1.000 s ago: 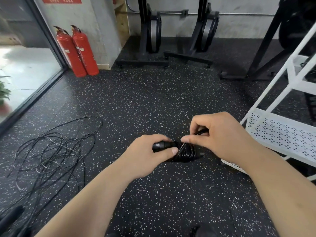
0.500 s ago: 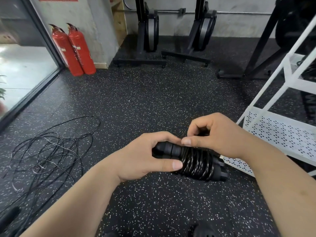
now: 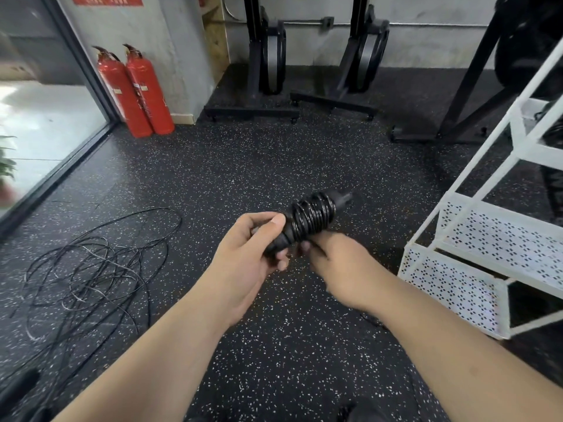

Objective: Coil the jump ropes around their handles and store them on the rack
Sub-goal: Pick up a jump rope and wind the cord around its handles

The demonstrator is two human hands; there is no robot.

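A black jump rope bundle (image 3: 307, 220), its cord coiled tightly round the handles, is held above the floor at the centre, tilted up to the right. My left hand (image 3: 253, 254) grips its lower end, thumb on top. My right hand (image 3: 338, 266) sits just below and right of the bundle, blurred, with its fingertips at the underside; their hold is hidden. A tangle of loose black ropes (image 3: 91, 269) lies on the floor to the left. The white rack (image 3: 457, 269) with perforated shelves stands at the right.
Two red fire extinguishers (image 3: 137, 89) stand by the wall at the back left, next to a glass door (image 3: 45, 123). Upright black machines (image 3: 268, 56) line the back wall. A black frame (image 3: 466, 86) stands behind the rack.
The bundle has swung from pointing down-right to pointing up-right, and is now held in my left hand. My right hand dropped from the top of the coil to below it.
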